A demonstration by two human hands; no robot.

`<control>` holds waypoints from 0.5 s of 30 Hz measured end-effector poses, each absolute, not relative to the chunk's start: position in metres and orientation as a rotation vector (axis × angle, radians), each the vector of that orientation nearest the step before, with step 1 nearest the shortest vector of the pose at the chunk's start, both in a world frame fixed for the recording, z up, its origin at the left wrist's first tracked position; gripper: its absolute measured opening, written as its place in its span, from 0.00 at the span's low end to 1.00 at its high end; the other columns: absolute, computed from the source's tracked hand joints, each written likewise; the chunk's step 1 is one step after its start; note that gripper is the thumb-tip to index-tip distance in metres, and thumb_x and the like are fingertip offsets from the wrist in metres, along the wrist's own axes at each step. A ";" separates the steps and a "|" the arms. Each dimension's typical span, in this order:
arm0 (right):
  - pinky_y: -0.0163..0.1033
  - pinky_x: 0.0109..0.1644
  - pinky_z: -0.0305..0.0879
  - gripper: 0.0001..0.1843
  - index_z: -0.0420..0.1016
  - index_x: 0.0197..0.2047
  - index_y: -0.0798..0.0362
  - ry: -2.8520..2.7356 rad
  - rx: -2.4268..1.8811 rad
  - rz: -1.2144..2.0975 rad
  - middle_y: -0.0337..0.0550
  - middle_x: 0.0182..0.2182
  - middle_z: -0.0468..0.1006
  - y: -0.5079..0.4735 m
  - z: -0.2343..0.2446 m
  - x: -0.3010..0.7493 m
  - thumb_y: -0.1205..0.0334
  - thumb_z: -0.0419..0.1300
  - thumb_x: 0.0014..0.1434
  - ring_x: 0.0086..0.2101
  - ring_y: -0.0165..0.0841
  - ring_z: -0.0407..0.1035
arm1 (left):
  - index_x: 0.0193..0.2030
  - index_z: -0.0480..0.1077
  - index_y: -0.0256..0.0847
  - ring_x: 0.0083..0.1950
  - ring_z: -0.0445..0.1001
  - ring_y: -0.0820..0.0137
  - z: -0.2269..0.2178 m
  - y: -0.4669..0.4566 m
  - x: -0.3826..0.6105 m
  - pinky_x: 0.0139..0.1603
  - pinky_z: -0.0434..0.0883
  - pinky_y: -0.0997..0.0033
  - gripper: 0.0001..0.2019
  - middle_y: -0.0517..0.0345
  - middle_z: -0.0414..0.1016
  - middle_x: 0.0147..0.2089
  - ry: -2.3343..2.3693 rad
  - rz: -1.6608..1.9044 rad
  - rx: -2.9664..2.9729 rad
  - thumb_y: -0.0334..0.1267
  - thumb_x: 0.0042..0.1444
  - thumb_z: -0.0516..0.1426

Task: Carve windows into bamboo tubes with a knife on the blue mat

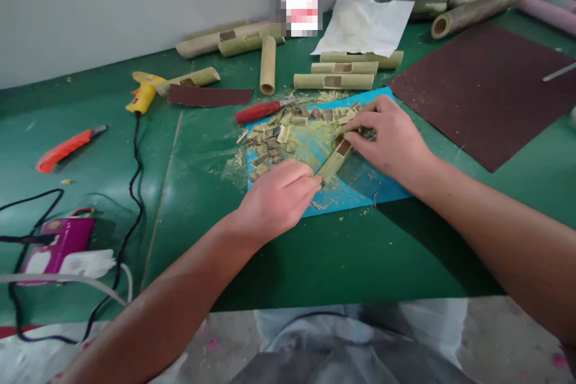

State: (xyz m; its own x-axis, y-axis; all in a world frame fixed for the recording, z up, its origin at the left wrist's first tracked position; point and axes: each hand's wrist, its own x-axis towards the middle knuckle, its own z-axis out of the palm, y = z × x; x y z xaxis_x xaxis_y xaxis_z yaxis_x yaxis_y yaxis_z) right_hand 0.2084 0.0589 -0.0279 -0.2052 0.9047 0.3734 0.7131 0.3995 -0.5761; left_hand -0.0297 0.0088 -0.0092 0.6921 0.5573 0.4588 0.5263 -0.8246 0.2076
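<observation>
Forearms end in hands seemingly gripping a bamboo tube.

Left hand curled, right hand pinching

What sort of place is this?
Likely a craft workshop: notched bamboo tubes, scraps on a blue sheet, and what looks like a yellow glue gun.

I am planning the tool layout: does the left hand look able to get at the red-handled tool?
Probably yes: the red-handled tool lies uncovered, with only low bamboo scraps between. The left hand holds the bamboo tube, though, so would likely release it first.
</observation>
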 end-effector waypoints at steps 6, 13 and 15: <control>0.53 0.53 0.71 0.07 0.83 0.37 0.47 -1.984 -1.403 0.366 0.48 0.41 0.76 0.061 -0.025 0.207 0.61 0.62 0.60 0.43 0.42 0.73 | 0.32 0.74 0.39 0.35 0.71 0.71 -0.010 0.008 -0.029 0.36 0.69 0.70 0.15 0.56 0.75 0.33 0.952 0.761 2.913 0.31 0.71 0.51; 0.52 0.53 0.71 0.08 0.84 0.37 0.48 -1.979 -1.436 0.395 0.48 0.40 0.76 0.063 -0.022 0.204 0.61 0.63 0.59 0.43 0.41 0.73 | 0.31 0.73 0.38 0.34 0.71 0.70 -0.009 0.010 -0.026 0.36 0.70 0.68 0.15 0.55 0.75 0.33 0.947 0.787 2.888 0.30 0.70 0.52; 0.53 0.52 0.72 0.07 0.84 0.37 0.48 -1.965 -1.454 0.397 0.47 0.39 0.76 0.063 -0.022 0.204 0.60 0.63 0.59 0.42 0.41 0.73 | 0.31 0.73 0.38 0.34 0.71 0.69 -0.008 0.011 -0.026 0.36 0.70 0.68 0.16 0.54 0.75 0.33 0.938 0.765 2.885 0.30 0.70 0.51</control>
State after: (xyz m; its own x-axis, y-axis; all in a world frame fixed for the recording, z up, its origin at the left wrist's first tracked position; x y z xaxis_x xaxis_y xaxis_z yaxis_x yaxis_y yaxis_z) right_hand 0.2041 0.0632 -0.0218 -0.1707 0.9313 0.3217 0.7331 0.3382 -0.5901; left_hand -0.0260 0.0106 -0.0082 0.7005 0.5564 0.4469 0.5500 -0.8199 0.1589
